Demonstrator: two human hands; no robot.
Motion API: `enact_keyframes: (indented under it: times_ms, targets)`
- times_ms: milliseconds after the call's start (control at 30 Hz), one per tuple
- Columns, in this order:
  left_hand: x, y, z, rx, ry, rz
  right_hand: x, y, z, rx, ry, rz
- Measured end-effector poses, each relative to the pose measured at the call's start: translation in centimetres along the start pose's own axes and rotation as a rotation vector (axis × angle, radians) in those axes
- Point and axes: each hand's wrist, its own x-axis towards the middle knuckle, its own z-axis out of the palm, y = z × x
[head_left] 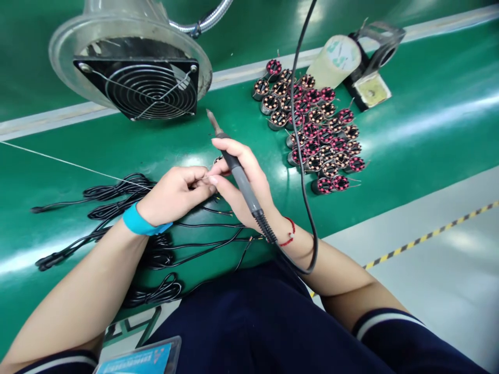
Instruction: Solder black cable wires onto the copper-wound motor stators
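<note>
My right hand [249,182] grips a soldering iron [242,182], its tip pointing up and away toward the fan. The thumb and a finger of that hand also meet the end of a thin solder wire [78,166]. My left hand [175,193] is closed on this wire, which runs in from the left edge. Just behind the fingers a small round motor stator [218,160] shows in part; the rest of it is hidden. Black cables [210,225] with bared coloured ends lie under both hands.
A fume fan [156,96] stands at the back left. Several wound stators [312,130] sit at the right, near a tape roll [335,59] and an iron stand with sponge [372,91]. The iron's cord [294,104] hangs across the view. Coiled cables [156,291] lie left.
</note>
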Motion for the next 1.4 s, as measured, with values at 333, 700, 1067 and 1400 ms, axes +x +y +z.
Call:
enact_keyframes:
  times_ms: [333, 700, 1067, 1400]
  targets:
    - [0.2, 0.5, -0.3, -0.072, 0.006, -0.033, -0.9, 0.8, -1.1, -0.042, 0.028, -0.037]
    - [0.6, -0.2, -0.4, 0.003, 0.085, -0.145, -0.5, 1.3, -1.8, -0.009, 0.066, 0.041]
    - [-0.7, -0.6, -4.4, 0.434, 0.388, -0.141, -2.1, 2.9, -3.2, -0.154, 0.102, -0.066]
    - [0.9, -2.2, -0.6, 0.189, 0.185, -0.068, -1.9, 2.8, -3.4, -0.185, 0.239, -0.129]
